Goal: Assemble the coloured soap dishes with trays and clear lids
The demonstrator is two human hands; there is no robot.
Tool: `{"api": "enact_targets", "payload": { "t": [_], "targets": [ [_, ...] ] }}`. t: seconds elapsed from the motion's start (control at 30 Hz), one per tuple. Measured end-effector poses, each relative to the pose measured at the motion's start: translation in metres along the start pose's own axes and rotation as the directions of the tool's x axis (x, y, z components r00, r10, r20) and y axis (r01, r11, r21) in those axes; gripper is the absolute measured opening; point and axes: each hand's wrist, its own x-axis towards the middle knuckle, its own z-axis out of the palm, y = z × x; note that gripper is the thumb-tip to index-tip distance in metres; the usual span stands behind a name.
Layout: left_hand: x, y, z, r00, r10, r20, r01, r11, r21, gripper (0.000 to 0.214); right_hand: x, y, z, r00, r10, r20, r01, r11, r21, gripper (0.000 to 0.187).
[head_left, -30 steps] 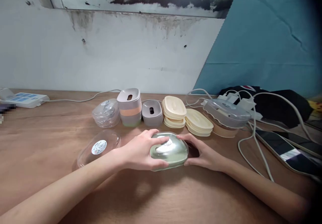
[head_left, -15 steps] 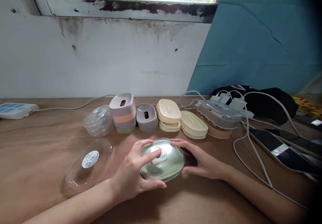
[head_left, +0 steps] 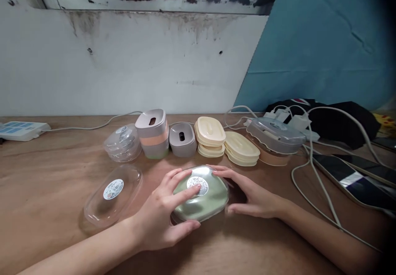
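A green oval box with a clear lid [head_left: 206, 200] and a round white sticker rests on the wooden table [head_left: 46, 184]. My left hand [head_left: 162, 215] wraps its left side, fingers over the lid and thumb at the front edge. On the box's right side my right hand [head_left: 250, 196] grips the rim, fingers curled along the far edge. A loose clear lid [head_left: 113, 194] with a sticker lies to the left of my left hand.
Along the wall stand stacked clear lids [head_left: 123, 143], a grey-orange-green stack of boxes [head_left: 152, 133], a grey box [head_left: 182, 139], cream lids [head_left: 211, 136], more cream lids [head_left: 241, 148] and a grey-lidded box [head_left: 275, 139]. Cables [head_left: 312, 176], phones [head_left: 349, 180] and dark cloth lie right. A power strip [head_left: 20, 129] sits left.
My left hand slid back towards me along the box. The lid now sits flatter on the green box. The camera view shifted slightly.
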Motion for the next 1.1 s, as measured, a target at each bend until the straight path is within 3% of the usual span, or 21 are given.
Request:
{"api": "enact_targets", "payload": {
  "t": [0.27, 0.37, 0.47, 0.57, 0.67, 0.77, 1.0, 1.1],
  "targets": [
    [0.003, 0.001, -0.004, 0.998, 0.01, 0.057, -0.008, 0.999, -0.044, 0.063, 0.02, -0.006, 0.005, 0.998, -0.051, 0.047, 0.05, 0.999, 0.019, 0.077],
    [0.002, 0.002, -0.005, 0.993, -0.042, 0.114, 0.05, 0.997, -0.061, 0.063, 0.027, -0.008, 0.004, 0.997, -0.052, 0.06, 0.052, 0.999, -0.004, 0.084],
    [-0.002, 0.003, -0.001, 0.98, -0.15, 0.129, 0.156, 0.987, -0.037, 0.075, 0.021, -0.017, 0.006, 0.999, 0.017, 0.051, -0.013, 0.996, -0.083, 0.084],
    [-0.005, 0.004, 0.005, 0.968, -0.212, 0.133, 0.2, 0.975, 0.096, 0.092, -0.001, -0.031, 0.014, 0.989, 0.14, -0.048, -0.146, 0.972, -0.185, 0.082],
    [-0.007, 0.003, 0.009, 0.969, -0.199, 0.147, 0.16, 0.957, 0.242, 0.083, -0.029, -0.041, 0.023, 0.936, 0.259, -0.241, -0.323, 0.902, -0.285, 0.079],
    [-0.009, 0.0, 0.011, 0.979, -0.163, 0.124, 0.118, 0.943, 0.311, 0.064, -0.058, -0.042, 0.026, 0.857, 0.3, -0.42, -0.461, 0.81, -0.363, 0.07],
    [-0.012, -0.001, 0.013, 0.985, -0.137, 0.109, 0.094, 0.939, 0.33, 0.048, -0.115, -0.012, -0.002, 0.619, 0.255, -0.743, -0.744, 0.492, -0.451, 0.071],
    [-0.01, 0.0, 0.013, 0.982, -0.143, 0.121, 0.097, 0.939, 0.33, 0.047, -0.127, 0.0, -0.016, 0.595, 0.168, -0.786, -0.789, 0.308, -0.532, 0.087]
  ]
}}
